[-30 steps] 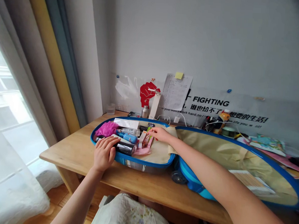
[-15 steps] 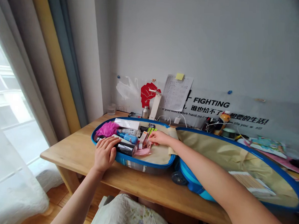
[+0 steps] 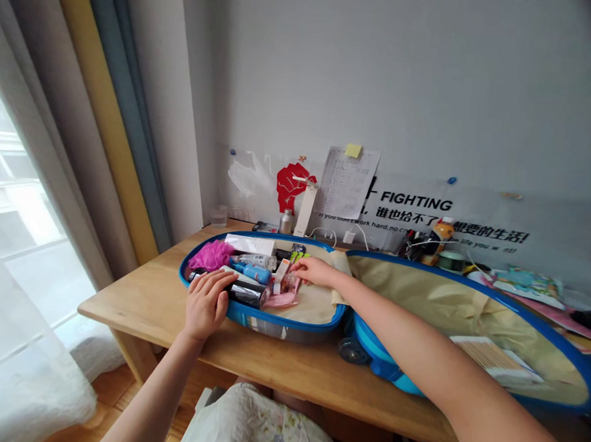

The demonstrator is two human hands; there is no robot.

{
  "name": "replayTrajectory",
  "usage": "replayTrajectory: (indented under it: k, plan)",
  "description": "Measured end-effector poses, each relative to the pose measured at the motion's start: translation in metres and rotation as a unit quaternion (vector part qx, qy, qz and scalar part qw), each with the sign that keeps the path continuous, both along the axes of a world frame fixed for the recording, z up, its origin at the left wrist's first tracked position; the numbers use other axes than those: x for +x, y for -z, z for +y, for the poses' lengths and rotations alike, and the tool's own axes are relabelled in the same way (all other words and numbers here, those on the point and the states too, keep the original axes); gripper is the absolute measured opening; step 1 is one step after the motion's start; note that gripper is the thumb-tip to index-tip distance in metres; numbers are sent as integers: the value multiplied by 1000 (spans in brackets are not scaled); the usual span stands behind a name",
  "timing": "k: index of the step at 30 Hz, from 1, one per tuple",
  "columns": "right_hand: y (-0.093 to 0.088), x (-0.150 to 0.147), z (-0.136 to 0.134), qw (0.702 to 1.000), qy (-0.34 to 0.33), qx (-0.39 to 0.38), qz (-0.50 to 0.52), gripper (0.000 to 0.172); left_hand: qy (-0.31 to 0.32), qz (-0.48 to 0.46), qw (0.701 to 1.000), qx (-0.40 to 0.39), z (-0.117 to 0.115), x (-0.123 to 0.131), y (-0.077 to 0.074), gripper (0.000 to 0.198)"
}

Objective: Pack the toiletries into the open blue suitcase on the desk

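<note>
An open blue-rimmed case [image 3: 289,323] lies on the wooden table, its left half filled with small items. My left hand [image 3: 208,302] rests over the near left rim, fingers extended beside a black cylinder [image 3: 249,293]. Inside the left half, my right hand [image 3: 313,271] has its fingers bent together at small pinkish items; what they hold, if anything, is too small to name. Around the hands are a purple mesh puff [image 3: 212,254], a blue bottle [image 3: 256,273], a white box [image 3: 248,245], a small white-and-orange box [image 3: 281,272] and a pink item [image 3: 280,300].
The case's right half [image 3: 411,288] holds a pack of thin sticks [image 3: 494,358]. Behind it stand an orange bottle [image 3: 440,238] and a green jar [image 3: 452,260]. A metal bottle [image 3: 286,222] and glass [image 3: 219,216] stand along the wall.
My right hand has shifted very slightly left among the small items. My left hand stays on the near rim, and the view has moved a little.
</note>
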State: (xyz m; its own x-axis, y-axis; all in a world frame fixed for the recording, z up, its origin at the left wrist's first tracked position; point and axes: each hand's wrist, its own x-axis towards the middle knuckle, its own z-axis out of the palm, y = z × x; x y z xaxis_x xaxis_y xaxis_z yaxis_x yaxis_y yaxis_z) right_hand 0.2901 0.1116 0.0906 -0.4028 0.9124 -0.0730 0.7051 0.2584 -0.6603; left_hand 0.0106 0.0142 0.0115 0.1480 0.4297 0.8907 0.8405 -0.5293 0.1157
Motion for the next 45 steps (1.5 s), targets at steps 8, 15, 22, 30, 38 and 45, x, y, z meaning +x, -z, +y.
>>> replayTrajectory:
  k: [8,15,22,30,38,45]
  plan:
    - [4,1,5,999,-15,24,18,20,0,8,1000,10,0,-1,0,37]
    - [5,1,5,999,-33,29,18,25,-4,12,1000,15,-1,1,-3,37]
    - [9,3,6,998,-60,14,21,31,-2,9,1000,6,-1,0,-2,38]
    - [12,0,9,997,-70,-25,7,38,-2,10,1000,16,-1,0,-1,38]
    - [1,-4,-2,996,-65,-52,-20,43,-3,14,1000,23,-1,2,-4,37]
    - [2,-4,0,1000,-12,-9,-24,30,3,14,1000,21,0,0,-2,37]
